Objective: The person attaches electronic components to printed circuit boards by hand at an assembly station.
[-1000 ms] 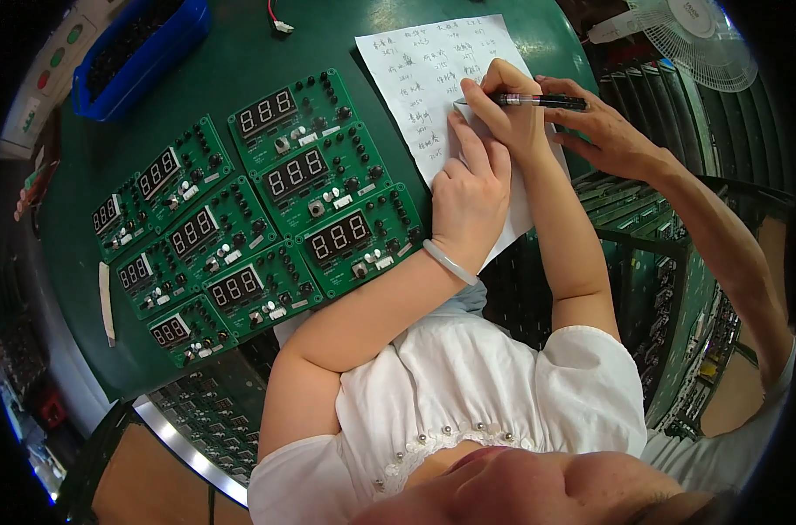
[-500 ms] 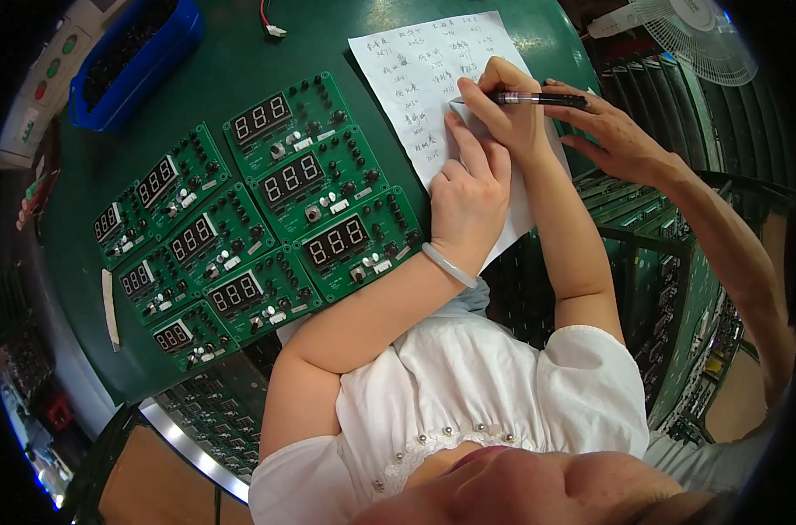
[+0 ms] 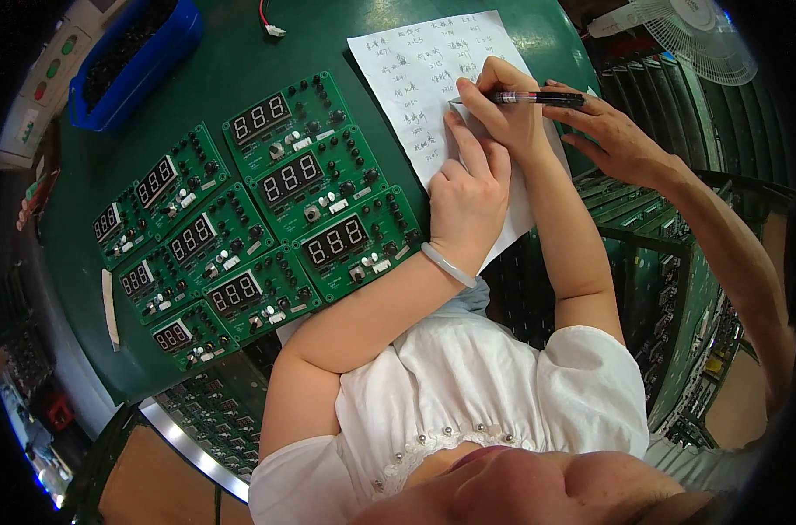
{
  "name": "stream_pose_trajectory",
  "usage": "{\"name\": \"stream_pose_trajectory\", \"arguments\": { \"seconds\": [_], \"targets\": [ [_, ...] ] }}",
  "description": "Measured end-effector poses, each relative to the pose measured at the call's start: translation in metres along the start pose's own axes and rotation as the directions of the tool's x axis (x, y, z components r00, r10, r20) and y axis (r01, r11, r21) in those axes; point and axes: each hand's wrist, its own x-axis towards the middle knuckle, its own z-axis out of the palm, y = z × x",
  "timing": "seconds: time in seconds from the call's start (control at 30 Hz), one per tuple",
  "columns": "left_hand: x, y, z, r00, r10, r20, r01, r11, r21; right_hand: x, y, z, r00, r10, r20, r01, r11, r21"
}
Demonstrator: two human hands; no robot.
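Observation:
A white sheet of paper (image 3: 389, 83) with rows of handwriting lies on the green table. My right hand (image 3: 513, 118) is closed around a black pen (image 3: 538, 98), its tip against the sheet. Beside it, my left hand (image 3: 472, 188) rests on the paper with the index finger stretched toward the pen tip and the other fingers partly curled; nothing is seen in it. A pale bangle (image 3: 449, 265) circles the left wrist. Several green circuit boards (image 3: 295, 179) with three-digit displays lie in rows to the left of my hands.
Another person's hand (image 3: 612, 131) reaches in from the right, by the paper's edge. A blue bin (image 3: 136, 66) of small dark parts sits at the far left. A white fan (image 3: 695, 39) stands far right, above racks (image 3: 669, 254) of boards. A red-wired connector (image 3: 275, 31) lies at the back.
The pen's rear end has shifted very slightly to the left. Both my hands, the paper and the boards otherwise look the same.

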Motion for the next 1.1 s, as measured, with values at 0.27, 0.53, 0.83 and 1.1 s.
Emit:
{"name": "stream_pose_trajectory", "arguments": {
  "seconds": [0.27,0.53,0.83,1.1],
  "targets": [
    [-0.001,-0.002,0.004,1.0,-0.012,0.008,0.012,1.0,-0.005,0.003,-0.001,0.006,1.0,0.002,-0.011,-0.002,1.0,0.011],
    [0.0,0.003,0.001,1.0,-0.009,-0.012,0.009,1.0,-0.009,-0.001,0.002,-0.003,1.0,0.012,-0.009,-0.012,1.0,0.004],
    [-0.001,0.002,0.002,1.0,-0.018,0.014,0.017,1.0,0.007,-0.001,0.006,-0.002,1.0,-0.003,0.007,0.003,1.0,0.018],
    [-0.002,-0.005,0.008,0.999,-0.035,0.017,0.035,0.999,0.021,0.003,0.011,0.011,0.999,0.006,0.035,-0.008,0.998,0.056]
  ]
}}
